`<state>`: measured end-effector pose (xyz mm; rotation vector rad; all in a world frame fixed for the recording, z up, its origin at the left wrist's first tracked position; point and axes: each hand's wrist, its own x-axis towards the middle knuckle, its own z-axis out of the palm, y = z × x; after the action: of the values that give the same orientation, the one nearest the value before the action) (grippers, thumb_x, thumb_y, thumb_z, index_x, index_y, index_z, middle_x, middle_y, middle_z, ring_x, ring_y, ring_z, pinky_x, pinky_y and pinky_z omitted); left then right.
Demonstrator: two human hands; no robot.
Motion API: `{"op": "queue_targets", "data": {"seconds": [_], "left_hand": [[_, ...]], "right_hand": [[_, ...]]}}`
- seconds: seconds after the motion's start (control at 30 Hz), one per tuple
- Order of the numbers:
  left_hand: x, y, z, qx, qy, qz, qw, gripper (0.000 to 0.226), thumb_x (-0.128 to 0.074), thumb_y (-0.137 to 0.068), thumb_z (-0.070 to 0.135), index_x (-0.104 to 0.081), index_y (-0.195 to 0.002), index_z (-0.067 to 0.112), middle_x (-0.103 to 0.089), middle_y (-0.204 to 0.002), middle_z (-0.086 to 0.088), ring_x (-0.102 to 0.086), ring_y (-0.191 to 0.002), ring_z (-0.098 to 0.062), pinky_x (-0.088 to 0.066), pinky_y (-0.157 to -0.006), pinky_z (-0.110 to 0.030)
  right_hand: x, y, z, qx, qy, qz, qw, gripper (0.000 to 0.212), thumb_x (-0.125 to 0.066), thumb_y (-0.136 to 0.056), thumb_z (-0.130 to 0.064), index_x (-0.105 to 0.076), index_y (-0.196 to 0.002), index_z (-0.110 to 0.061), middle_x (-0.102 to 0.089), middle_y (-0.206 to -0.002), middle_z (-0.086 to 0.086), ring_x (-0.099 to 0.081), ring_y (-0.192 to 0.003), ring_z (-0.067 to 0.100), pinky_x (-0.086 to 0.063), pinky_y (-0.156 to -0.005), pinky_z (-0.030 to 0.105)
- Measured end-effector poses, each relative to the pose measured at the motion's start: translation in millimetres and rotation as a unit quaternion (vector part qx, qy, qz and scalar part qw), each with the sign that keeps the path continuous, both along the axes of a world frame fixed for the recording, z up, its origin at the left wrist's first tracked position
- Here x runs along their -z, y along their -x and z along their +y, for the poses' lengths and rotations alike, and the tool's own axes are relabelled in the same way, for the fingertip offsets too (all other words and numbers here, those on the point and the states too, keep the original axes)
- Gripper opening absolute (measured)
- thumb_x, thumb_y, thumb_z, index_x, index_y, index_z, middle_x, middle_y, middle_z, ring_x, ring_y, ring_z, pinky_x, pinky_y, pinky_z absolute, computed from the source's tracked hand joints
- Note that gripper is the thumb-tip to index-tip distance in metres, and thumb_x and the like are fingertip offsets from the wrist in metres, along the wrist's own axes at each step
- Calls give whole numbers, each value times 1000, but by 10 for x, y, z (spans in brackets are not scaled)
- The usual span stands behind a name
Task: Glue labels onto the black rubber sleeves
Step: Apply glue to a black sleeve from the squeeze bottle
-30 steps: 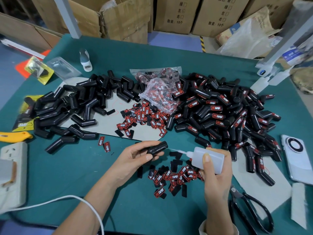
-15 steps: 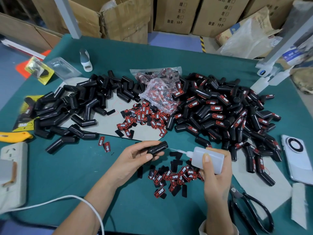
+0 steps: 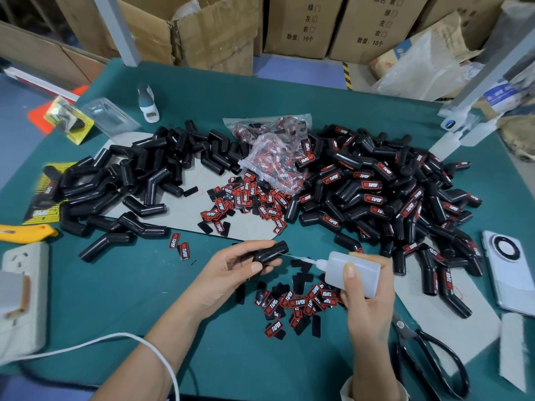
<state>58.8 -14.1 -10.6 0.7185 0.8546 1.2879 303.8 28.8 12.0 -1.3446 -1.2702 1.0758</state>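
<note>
I am watching the left hand (image 3: 231,270) curling its fingers and thumb around a black rubber sleeve (image 3: 270,252), a smooth matte tube lying roughly level across the fingertips, its open round end sticking out past them toward the other hand. The right hand (image 3: 369,296) is wrapping its fingers around a soft translucent white glue bottle (image 3: 351,272), thumb pressing on the near face, and the bottle's thin needle-like nozzle is reaching over to touch the sleeve's upper wall. Just below both sets of fingers, glossy red-and-black labels (image 3: 298,302) are lying scattered on the green felt-like table (image 3: 115,285), some face down and plain black. Beyond the left fingers, bare bent sleeves (image 3: 130,183) are sitting heaped over a pale flat card; beyond the right fingers, a denser heap of labelled sleeves (image 3: 376,192) is spreading out, with a crinkled clear bag of labels (image 3: 275,157) between the heaps. Black-handled scissors (image 3: 428,354) are lying just beside the right wrist.
</note>
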Motion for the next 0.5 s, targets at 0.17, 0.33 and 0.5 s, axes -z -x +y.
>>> {"op": "queue_targets", "data": {"seconds": [0.17,0.33,0.5], "left_hand": [[-15,-8,-3,-2,8,-4,1000,40,-64,-96,3,-66,-136,6,-64,-137,-24,-62,-128,-42,-52,-105,-34],[-15,-7,-4,-3,13,-4,1000,41,-61,-97,1,-63,-138,3,-64,-138,-24,-62,-128,-42,-52,-107,-36],[-21,-13,-2,-2,14,3,1000,44,-58,-97,-1,-56,-140,-4,-64,-137,-24,-63,-127,-41,-52,-107,-36]], "right_hand": [[-24,25,-21,-24,-6,2,1000,31,-63,-88,-55,-60,-112,-36,-65,-108,-5,-67,-91,16,-54,-64,20],[-30,31,-19,-28,-6,5,1000,28,-63,-86,-56,-60,-108,-39,-66,-107,-6,-66,-90,14,-53,-63,20],[-28,40,-21,-34,-8,1,999,27,-63,-87,-56,-60,-107,-38,-66,-107,-5,-67,-91,17,-54,-65,22]]}}
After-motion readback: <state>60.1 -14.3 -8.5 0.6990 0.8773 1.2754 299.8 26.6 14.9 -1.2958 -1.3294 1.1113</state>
